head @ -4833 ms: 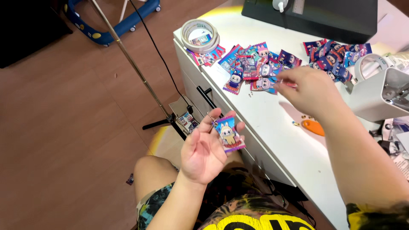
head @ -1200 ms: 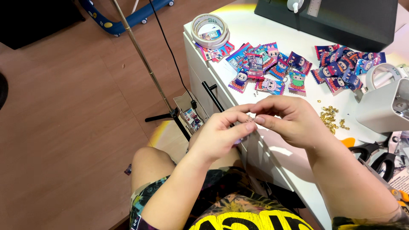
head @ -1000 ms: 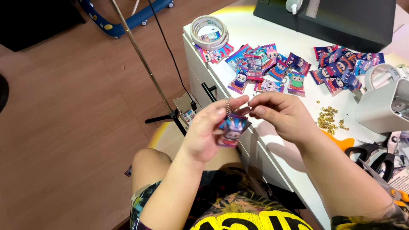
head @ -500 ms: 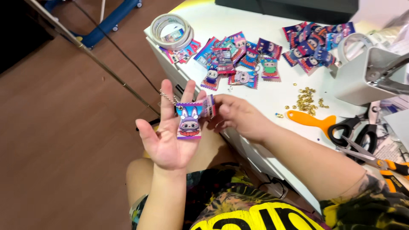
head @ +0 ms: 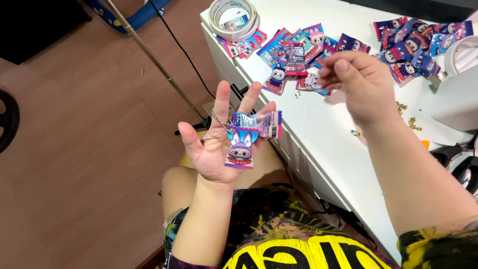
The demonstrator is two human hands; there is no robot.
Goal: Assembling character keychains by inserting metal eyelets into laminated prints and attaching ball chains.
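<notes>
Resting flat on the open, upturned left hand [head: 219, 144], the purple charm [head: 241, 149] runs lengthwise along the palm — the right hand [head: 356, 82], fingertips pinched with nothing visible between them, hovers over the table's packet pile [head: 298, 50], well apart.

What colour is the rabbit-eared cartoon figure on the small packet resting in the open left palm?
Purple, on the small flat plastic packet in the left hand; head view.

I cannot tell what the right hand [head: 361, 82] pinches: its fingertips are curled and motion-blurred over the packets [head: 298, 55]. The white machine [head: 455, 89] and scissors [head: 460, 162] are cut off by the right edge; the tape roll [head: 234, 15] is clipped at the top. The small brass pieces [head: 411, 119] are too small to identify. The ball chain [head: 219, 119] is partly hidden behind the left hand [head: 219, 144].
</notes>
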